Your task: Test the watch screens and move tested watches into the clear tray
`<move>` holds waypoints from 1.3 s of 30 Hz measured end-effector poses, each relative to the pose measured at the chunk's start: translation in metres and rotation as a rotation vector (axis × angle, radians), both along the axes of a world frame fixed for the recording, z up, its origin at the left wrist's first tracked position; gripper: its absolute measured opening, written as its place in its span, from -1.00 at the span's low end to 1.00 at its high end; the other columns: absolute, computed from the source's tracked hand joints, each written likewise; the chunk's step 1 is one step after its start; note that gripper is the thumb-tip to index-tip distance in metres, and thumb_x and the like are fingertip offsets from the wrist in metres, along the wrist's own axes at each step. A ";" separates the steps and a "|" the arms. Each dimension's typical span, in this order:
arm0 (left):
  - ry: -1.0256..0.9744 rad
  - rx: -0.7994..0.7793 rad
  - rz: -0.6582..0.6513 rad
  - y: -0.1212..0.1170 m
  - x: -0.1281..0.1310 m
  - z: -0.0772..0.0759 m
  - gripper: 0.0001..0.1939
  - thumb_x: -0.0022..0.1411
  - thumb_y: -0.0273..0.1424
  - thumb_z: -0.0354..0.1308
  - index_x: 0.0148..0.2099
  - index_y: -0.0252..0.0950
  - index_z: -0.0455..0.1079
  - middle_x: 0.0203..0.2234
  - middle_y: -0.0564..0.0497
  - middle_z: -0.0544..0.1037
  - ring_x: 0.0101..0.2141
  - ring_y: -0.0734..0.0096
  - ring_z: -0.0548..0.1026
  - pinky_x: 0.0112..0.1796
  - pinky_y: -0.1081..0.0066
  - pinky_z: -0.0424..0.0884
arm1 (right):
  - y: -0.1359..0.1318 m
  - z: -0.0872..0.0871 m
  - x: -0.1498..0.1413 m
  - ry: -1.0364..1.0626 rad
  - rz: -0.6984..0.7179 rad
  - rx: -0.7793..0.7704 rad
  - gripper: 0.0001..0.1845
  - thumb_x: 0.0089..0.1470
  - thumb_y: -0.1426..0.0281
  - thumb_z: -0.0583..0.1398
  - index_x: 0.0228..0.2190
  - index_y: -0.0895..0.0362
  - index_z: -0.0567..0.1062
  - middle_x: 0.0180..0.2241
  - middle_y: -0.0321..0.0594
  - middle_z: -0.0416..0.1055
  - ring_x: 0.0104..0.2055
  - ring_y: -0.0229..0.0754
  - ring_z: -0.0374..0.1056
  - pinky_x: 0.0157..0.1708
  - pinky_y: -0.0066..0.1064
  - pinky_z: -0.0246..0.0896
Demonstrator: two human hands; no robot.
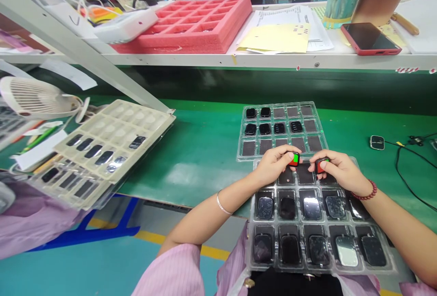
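Observation:
My left hand (pixel 273 164) pinches a small black smartwatch (pixel 295 160) without a strap, its lit screen showing green and red. Close beside it, my right hand (pixel 343 170) grips a second smartwatch (pixel 318 165) with a similar lit screen, partly covered by the thumb. Both hands are above the near clear plastic tray (pixel 251 266), whose two lower rows hold several dark watch units (pixel 290 248). Behind lies another clear tray (pixel 241 152) with several black watches (pixel 265 128) in its back rows. My forearms and hands hide parts of the near tray.
On the green bench, a small square device (pixel 377 142) and a black cable (pixel 398 164) lie at right. Stacked trays (pixel 118 150) and a white fan (pixel 37 98) stand at left. The shelf above carries a red foam tray (pixel 218 36), papers and a phone (pixel 370 38).

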State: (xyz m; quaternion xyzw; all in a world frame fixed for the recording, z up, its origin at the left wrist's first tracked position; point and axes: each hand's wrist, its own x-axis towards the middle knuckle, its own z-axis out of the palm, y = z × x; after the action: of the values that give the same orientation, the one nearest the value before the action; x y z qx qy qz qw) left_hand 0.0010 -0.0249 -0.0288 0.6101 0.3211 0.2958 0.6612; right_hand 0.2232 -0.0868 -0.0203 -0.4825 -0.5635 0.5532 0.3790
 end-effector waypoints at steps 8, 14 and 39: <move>-0.022 0.024 -0.015 0.000 0.001 -0.004 -0.58 0.29 -0.29 0.08 0.15 -0.31 0.33 -0.12 -0.18 0.58 -0.34 0.38 0.58 -0.47 0.50 0.37 | 0.000 0.001 -0.002 -0.019 -0.045 0.031 -0.77 0.17 0.23 0.20 -0.22 0.11 0.49 -0.37 -0.19 0.54 -0.49 -0.25 0.38 -0.45 -0.36 0.45; -0.006 0.037 -0.021 -0.001 0.001 -0.003 -0.54 0.25 -0.41 0.09 0.19 -0.30 0.28 -0.06 -0.19 0.54 -0.25 0.30 0.59 -0.42 0.47 0.42 | 0.001 0.000 -0.002 -0.011 -0.058 0.027 -0.76 0.14 0.34 0.22 -0.13 0.10 0.43 -0.31 -0.19 0.53 -0.46 -0.25 0.41 -0.42 -0.37 0.43; -0.085 0.009 -0.029 -0.002 0.002 -0.006 -0.70 0.19 -0.35 0.20 -0.03 -0.33 0.39 -0.29 -0.07 0.55 -0.31 0.38 0.54 -0.25 0.33 0.48 | 0.000 0.003 -0.004 -0.094 -0.025 0.107 -0.82 0.10 0.40 0.20 -0.20 0.10 0.43 -0.36 -0.19 0.52 -0.44 -0.22 0.36 -0.46 -0.39 0.33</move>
State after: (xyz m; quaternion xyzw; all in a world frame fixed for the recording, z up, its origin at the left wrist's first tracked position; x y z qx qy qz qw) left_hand 0.0030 -0.0267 -0.0348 0.6046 0.2826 0.3132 0.6757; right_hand 0.2193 -0.0870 -0.0173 -0.4940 -0.6034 0.4941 0.3842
